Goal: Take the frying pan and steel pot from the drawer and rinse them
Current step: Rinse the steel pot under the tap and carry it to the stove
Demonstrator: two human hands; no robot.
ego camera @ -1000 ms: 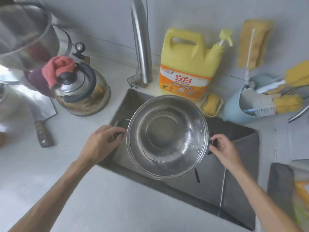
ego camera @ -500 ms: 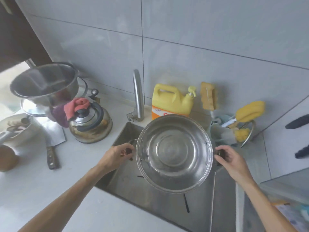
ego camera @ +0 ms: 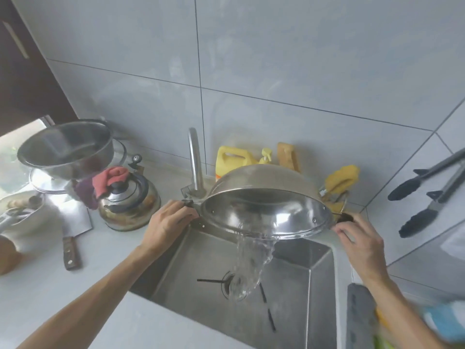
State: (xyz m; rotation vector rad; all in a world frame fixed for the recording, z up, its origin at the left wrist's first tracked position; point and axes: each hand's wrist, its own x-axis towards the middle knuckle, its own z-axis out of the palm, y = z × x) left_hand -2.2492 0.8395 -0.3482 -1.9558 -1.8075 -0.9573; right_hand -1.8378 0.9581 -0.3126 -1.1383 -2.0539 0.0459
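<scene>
wall: grey glossy tiles behind the counter (ego camera: 75, 293), which is pale, smooth and matte.
sink (ego camera: 312, 280): square steel basin with straight walls, sunk in the counter; its front edge runs diagonally below my forearms, and the floor is open apart from thin dark sticks by the drain (ego camera: 227, 283).
pot (ego camera: 261, 182): round polished steel, tipped steeply toward me over the back of the sink, rim down at the front, above the basin and clear of its walls.
water (ego camera: 251, 263): a clear sheet pouring off the lowest part of the rim straight onto the drain.
my left hand (ego camera: 167, 224): closed around the pot's left handle, just beside the tap base.
my right hand (ego camera: 359, 238): fingers curled on the dark right handle at the sink's right edge.
tap (ego camera: 195, 162): thin curved steel spout, rising just behind the pot's left side.
left side: a rounded steel kettle (ego camera: 128, 202) with a red cloth on it stands near my left hand; a cleaver (ego camera: 73, 227) lies flat beyond it.
back: a yellow jug (ego camera: 231, 159) is partly hidden behind the pot.
right wall: black-tipped tongs (ego camera: 427, 197) hang well apart from my right hand.
</scene>
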